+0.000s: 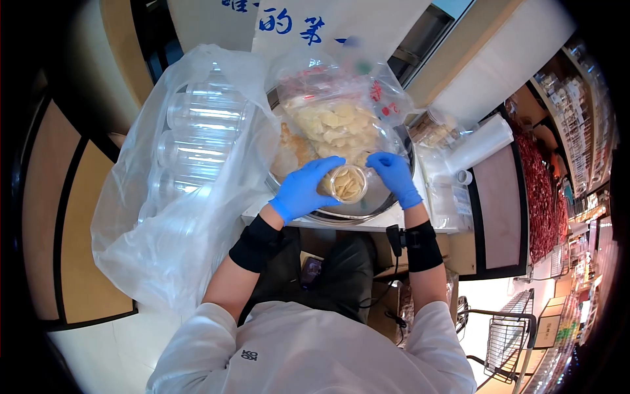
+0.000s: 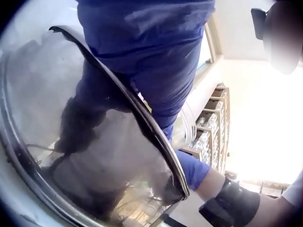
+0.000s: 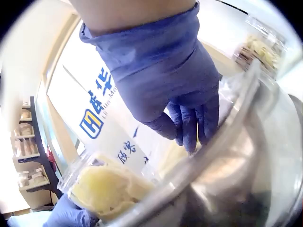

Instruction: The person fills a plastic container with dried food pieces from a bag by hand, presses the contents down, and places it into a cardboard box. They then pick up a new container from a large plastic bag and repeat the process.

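The small clear container [image 1: 346, 184] is gripped in the left hand [image 1: 300, 192], whose gloved fingers are curled round its side wall. It is held over the metal bowl [image 1: 328, 217], which is carried on the worktop [image 1: 380, 224], and it is filled to the brim with pale yellow pieces. The right hand [image 1: 395, 176] is held just beside the container, opposite the left hand, with fingers nearly straight and nothing seen gripped. The bag of pale pieces [image 1: 335, 125] lies just beyond the fingertips of both hands.

Likely faults, as judged:
- Spillage: with the container this full, pieces may be shed if it is tilted or knocked by the right hand.
- Slippage: the smooth wall may be lost from the gloved grip.
- Crushing: the pieces may be broken if they are pressed down.
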The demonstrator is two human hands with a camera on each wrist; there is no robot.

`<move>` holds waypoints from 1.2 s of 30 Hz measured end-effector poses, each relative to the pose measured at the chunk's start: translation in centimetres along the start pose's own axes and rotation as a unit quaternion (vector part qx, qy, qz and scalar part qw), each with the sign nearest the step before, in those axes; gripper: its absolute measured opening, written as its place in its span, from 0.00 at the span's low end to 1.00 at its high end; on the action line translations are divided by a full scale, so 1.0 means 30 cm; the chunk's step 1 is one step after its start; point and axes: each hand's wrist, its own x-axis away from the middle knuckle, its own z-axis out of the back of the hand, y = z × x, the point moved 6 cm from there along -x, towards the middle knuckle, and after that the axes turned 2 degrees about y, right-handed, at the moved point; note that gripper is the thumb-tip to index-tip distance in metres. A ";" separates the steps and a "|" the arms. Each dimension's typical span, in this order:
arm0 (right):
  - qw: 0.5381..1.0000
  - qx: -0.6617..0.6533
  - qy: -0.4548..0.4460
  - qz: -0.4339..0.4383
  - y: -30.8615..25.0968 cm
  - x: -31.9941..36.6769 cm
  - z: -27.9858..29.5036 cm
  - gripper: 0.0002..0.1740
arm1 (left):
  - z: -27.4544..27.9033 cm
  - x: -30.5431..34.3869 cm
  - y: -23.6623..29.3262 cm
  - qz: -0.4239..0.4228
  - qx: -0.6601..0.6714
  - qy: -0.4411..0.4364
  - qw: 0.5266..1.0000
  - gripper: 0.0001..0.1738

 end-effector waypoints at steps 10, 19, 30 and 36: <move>0.962 0.187 0.082 0.182 -0.036 -0.084 -0.125 0.37 | -0.010 -0.013 -0.002 -0.032 -0.001 0.022 0.999 0.45; 0.950 0.168 0.197 0.175 -0.049 -0.095 -0.138 0.24 | -0.009 -0.001 -0.010 0.009 0.003 0.024 1.000 0.48; 0.982 0.031 0.165 0.091 -0.008 -0.159 -0.113 0.14 | -0.020 -0.015 0.006 0.006 0.021 -0.004 1.000 0.47; 0.963 -0.246 0.108 0.018 -0.003 -0.168 -0.131 0.10 | -0.020 -0.017 0.002 -0.001 -0.004 0.023 1.000 0.48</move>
